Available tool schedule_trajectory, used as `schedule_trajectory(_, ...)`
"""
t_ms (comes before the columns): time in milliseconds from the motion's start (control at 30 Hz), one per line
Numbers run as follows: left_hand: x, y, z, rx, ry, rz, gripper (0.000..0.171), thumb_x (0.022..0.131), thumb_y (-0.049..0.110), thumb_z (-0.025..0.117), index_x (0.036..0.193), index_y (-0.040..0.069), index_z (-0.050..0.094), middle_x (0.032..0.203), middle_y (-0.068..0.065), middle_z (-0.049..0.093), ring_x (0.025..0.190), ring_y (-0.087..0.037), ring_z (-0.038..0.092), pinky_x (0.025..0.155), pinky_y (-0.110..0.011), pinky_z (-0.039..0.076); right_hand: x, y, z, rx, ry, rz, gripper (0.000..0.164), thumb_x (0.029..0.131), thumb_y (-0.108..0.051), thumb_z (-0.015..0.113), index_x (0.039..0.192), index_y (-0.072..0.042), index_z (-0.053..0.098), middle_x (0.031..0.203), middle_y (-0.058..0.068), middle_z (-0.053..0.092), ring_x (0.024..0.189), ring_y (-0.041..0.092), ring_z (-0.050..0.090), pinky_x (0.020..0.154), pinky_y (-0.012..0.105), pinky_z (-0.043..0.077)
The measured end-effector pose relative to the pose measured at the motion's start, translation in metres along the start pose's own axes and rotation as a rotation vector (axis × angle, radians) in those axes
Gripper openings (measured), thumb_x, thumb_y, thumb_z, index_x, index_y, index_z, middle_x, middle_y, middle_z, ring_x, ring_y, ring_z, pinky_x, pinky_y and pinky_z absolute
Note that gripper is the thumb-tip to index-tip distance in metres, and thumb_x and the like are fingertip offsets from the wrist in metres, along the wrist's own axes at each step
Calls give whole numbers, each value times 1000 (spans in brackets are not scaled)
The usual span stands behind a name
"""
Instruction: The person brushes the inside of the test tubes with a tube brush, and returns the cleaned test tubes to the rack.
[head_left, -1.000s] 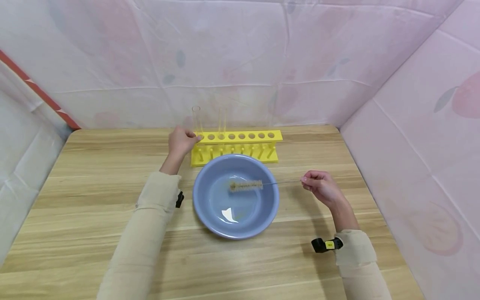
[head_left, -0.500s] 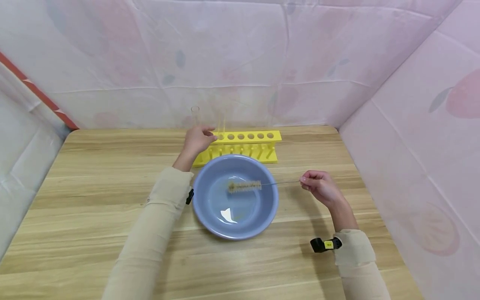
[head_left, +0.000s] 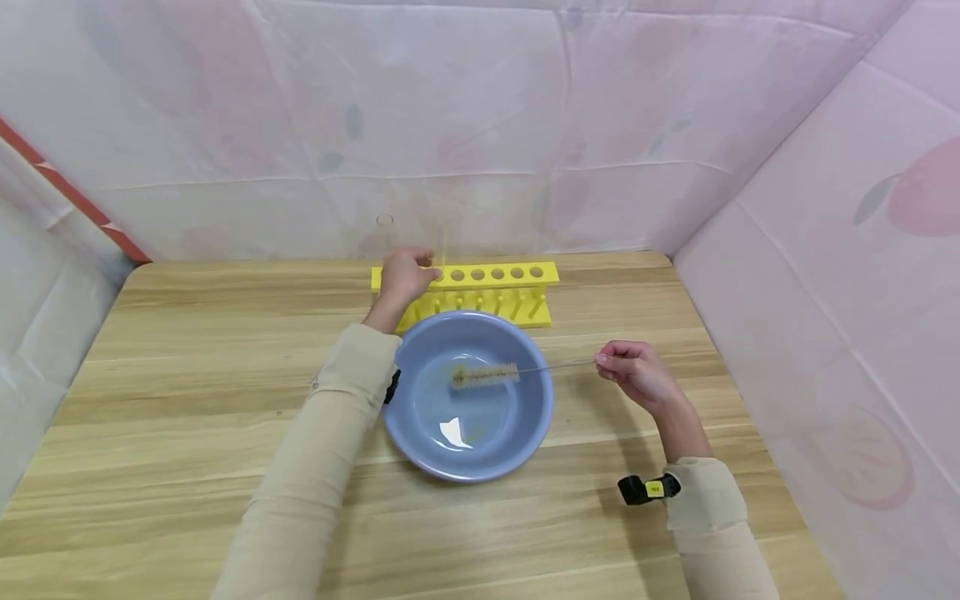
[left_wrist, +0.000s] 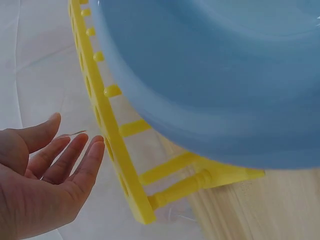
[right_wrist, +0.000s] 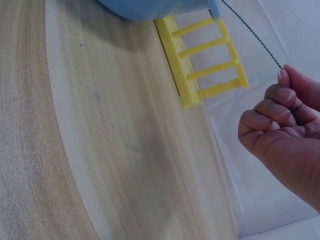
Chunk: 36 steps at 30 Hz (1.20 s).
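My left hand [head_left: 406,277] is at the left part of a yellow test tube rack [head_left: 550,273], beside a clear test tube [head_left: 446,243] standing in it. In the left wrist view its thumb and fingers are parted and gently bent, with a thin glassy edge between them. Another tube's rim [head_left: 385,220] shows farther left; the hand covers part of the rack there. With thumb and forefinger my right hand [head_left: 639,372] pinches the twisted wire handle [right_wrist: 252,33] of a test tube brush [head_left: 486,377]. Its bristles lie over the blue basin [head_left: 546,400].
The basin stands just in front of the rack, with shallow liquid in it. Both are on a wooden table [head_left: 187,400]. A patterned cloth [head_left: 480,108] hangs behind, and another stands at the right side.
My left hand has left the leftmost tube and shifted right along the rack to the second tube. The right hand keeps holding the brush nearly in place.
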<state>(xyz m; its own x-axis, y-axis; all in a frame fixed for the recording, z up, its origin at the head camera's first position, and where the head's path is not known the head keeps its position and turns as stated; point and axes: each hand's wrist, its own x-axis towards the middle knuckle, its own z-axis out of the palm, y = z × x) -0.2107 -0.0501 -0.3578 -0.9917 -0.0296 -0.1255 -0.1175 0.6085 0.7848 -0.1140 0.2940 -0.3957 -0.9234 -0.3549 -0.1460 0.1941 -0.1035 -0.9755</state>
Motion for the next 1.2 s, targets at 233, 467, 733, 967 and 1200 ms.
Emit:
schedule_trajectory(233,3,3,5,0,8,-45,38,84,10,65,121,3,58,117,-13,60,109,-27,53,88,-34,44,0,0,0,1,-8,-4,30,88,13,43,70,-4,59,67,0,53,59,10,44,57,21,39)
schedule_trajectory(467,4,3,8,15,36,-45,29,83,10,66,111,4,65,113,-11,62,107,-26,54,90,-35,41,-1,0,-1,5,-19,-17,30,88,14,42,71,-4,59,67,0,54,59,10,44,57,20,39)
schedule_trajectory(733,4,5,11,-25,51,-43,29,84,8,65,112,4,64,113,-11,62,108,-26,54,91,-34,41,-2,-1,-1,6,-6,-9,30,88,14,43,70,-3,59,66,1,53,58,10,44,57,20,39)
schedule_trajectory(967,2,12,7,-87,76,4,26,84,5,64,109,2,65,108,-12,63,100,-24,58,82,-32,47,0,-3,-3,20,-25,-26,30,88,14,42,72,-3,60,67,1,53,58,11,43,57,21,38)
schedule_trajectory(1200,-8,29,-6,-130,109,82,22,84,7,65,105,2,67,102,-10,65,96,-22,58,83,-30,46,2,-7,-6,41,-12,-36,32,88,16,40,71,-2,61,65,1,54,57,10,44,56,20,38)
